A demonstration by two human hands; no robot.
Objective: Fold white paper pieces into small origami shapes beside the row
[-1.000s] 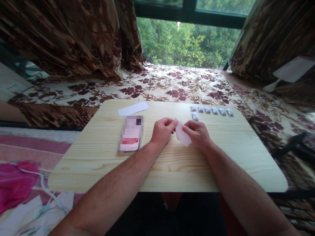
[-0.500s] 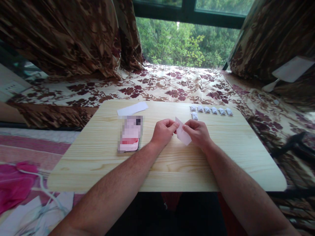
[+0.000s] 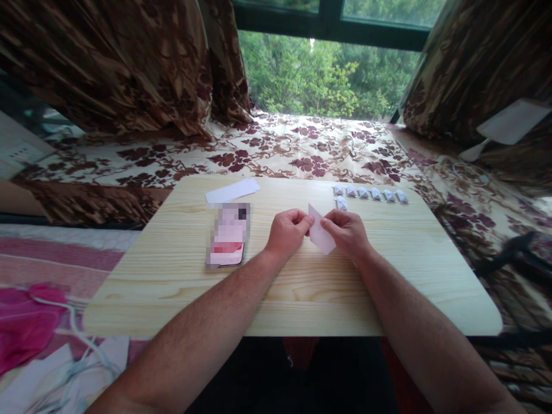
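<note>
Between my two hands is a small white sheet of paper (image 3: 321,234), tilted, with straight cut or folded edges. My left hand (image 3: 288,231) pinches its left edge between thumb and fingers. On the other side, my right hand (image 3: 346,233) grips the paper with the thumb on top; its other fingers are partly hidden. Just beyond my right hand sits one small folded white paper piece (image 3: 341,203). Behind it runs a row of several similar folded paper pieces (image 3: 375,194), each with a raised, pointed middle.
A phone (image 3: 228,236), partly pixelated, lies on the wooden table (image 3: 142,276) left of my hands. White paper strips (image 3: 233,190) lie at the back left edge. A lamp (image 3: 513,122) stands at the far right. Cables and papers (image 3: 92,359) are at lower left.
Almost nothing differs. The paper between my hands has shifted very slightly, and both hands stay in the same place.
</note>
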